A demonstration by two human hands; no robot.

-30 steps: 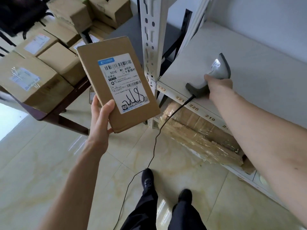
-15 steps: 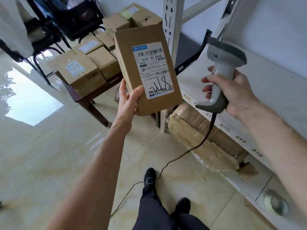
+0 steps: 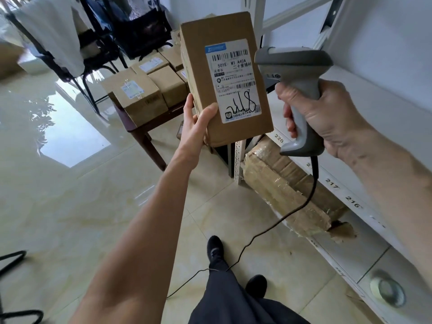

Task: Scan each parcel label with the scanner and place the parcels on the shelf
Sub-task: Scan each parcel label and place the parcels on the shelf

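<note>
My left hand point(image 3: 196, 126) grips the lower left edge of a brown cardboard parcel point(image 3: 198, 66), held upright at the centre of the view. Its white label point(image 3: 232, 83) with barcodes and black handwriting faces me. My right hand point(image 3: 327, 118) is curled round the handle of a grey corded scanner point(image 3: 297, 73), whose head sits just right of the label and points toward it. The white shelf point(image 3: 385, 118) with numbered slots lies behind and right of the scanner.
Several more labelled cardboard parcels point(image 3: 138, 97) lie on a dark wooden table point(image 3: 149, 134) behind the held parcel. A large taped box point(image 3: 287, 185) sits on the floor under the shelf. The scanner cable point(image 3: 275, 220) trails across the tiles by my feet. Chairs point(image 3: 98, 43) stand at the back left.
My right hand lifted the scanner off the shelf and brought it up beside the parcel. My left hand has raised the parcel and turned it more upright.
</note>
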